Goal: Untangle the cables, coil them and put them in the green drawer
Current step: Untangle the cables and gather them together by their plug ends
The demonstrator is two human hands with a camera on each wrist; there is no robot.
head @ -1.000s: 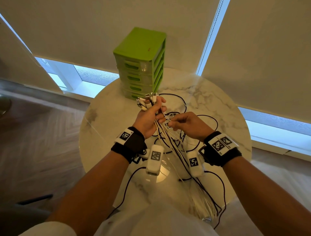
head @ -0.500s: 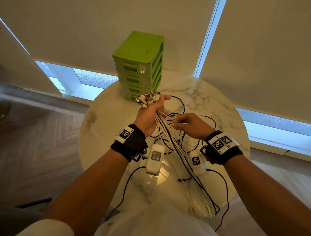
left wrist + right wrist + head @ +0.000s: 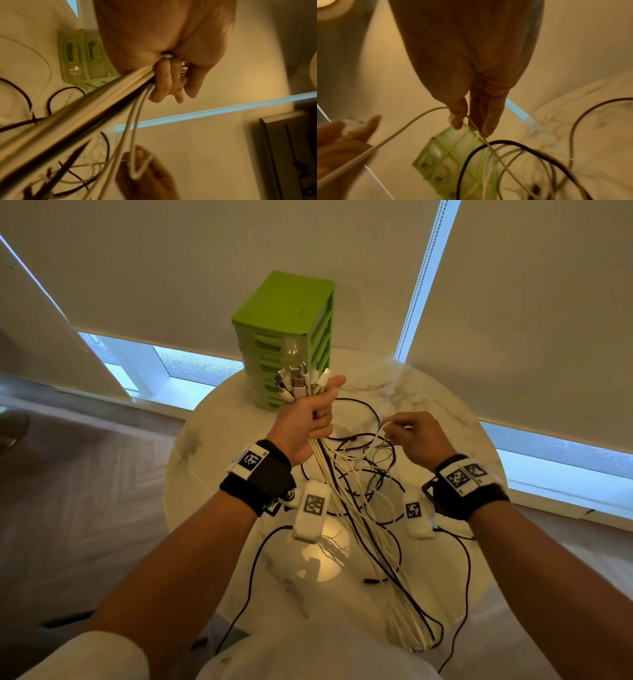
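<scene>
My left hand (image 3: 308, 419) is raised over the marble table (image 3: 445, 412) and grips a bundle of white and black cables (image 3: 346, 501); their plug ends (image 3: 301, 383) stick up out of my fist. The cables hang down toward my lap. To the right, my right hand (image 3: 407, 436) pinches a single white cable (image 3: 382, 433) between thumb and fingers, drawn sideways out of the bundle. The left wrist view shows my left hand's fingers (image 3: 164, 83) curled round the bundle (image 3: 72, 128). The right wrist view shows the white cable (image 3: 412, 121) bent over my right thumb (image 3: 458, 116). The green drawer unit (image 3: 287, 337) stands behind my left hand, drawers closed.
Loose black and white cable loops (image 3: 363, 460) lie on the table between my hands. A black cable (image 3: 466, 577) trails off the table's near right edge. Window blinds (image 3: 531, 302) hang close behind the table. Wooden floor (image 3: 85, 491) lies to the left.
My left hand has lifted the bundle higher, toward the drawer unit. My right hand has moved right, away from the bundle, pulling one white cable out sideways.
</scene>
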